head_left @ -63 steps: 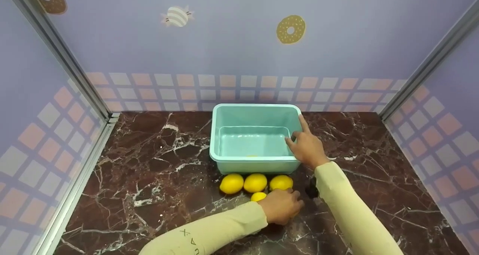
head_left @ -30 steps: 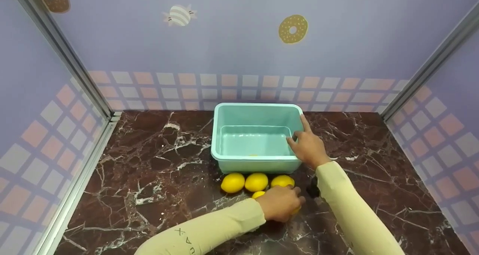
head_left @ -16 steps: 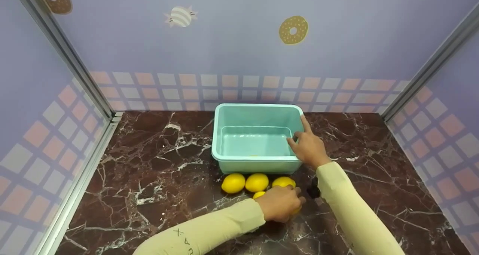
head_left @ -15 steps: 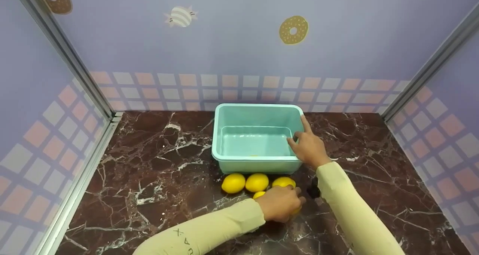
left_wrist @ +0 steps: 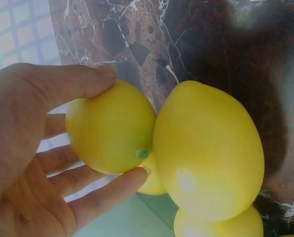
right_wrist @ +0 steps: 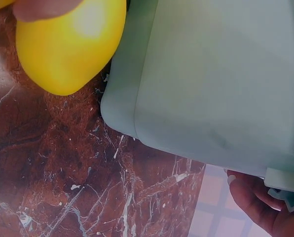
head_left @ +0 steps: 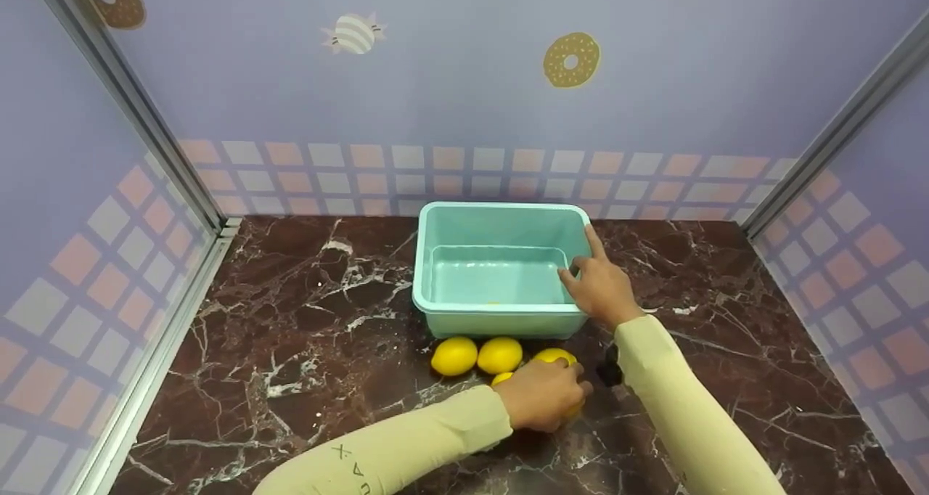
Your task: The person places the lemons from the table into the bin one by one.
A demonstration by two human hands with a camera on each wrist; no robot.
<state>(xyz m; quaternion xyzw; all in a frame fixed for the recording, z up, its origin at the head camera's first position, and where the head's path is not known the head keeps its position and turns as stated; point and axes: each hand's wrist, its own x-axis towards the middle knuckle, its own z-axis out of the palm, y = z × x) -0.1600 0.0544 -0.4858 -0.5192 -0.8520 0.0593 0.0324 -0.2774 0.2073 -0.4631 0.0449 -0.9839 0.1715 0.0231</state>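
Note:
My left hand (head_left: 543, 395) is low in front of the bin, its thumb and fingers pinching a lemon (left_wrist: 112, 129), which the hand mostly covers in the head view. A larger-looking lemon (left_wrist: 206, 148) lies against the held one in the left wrist view. Two whole lemons (head_left: 455, 356) (head_left: 500, 355) line the bin's front wall, and a third lemon (head_left: 555, 356) is partly behind my left fingers. Another lemon (head_left: 502, 378) peeks out beside the left hand. My right hand (head_left: 601, 284) grips the right rim of the pale green plastic bin (head_left: 501, 322), its fingertips under the rim in the right wrist view.
A sliver of yellow (head_left: 493, 304) shows inside the bin behind its front rim. The bin stands near the patterned back wall (head_left: 464, 96) on a dark marbled tabletop (head_left: 305, 379). Metal-framed side walls close off left and right. A small dark object (head_left: 610, 368) sits under the right wrist.
The lemon at my left fingertips has shifted slightly to the right. My left hand has edged a little left relative to the bin; the right hand has kept its place on the rim.

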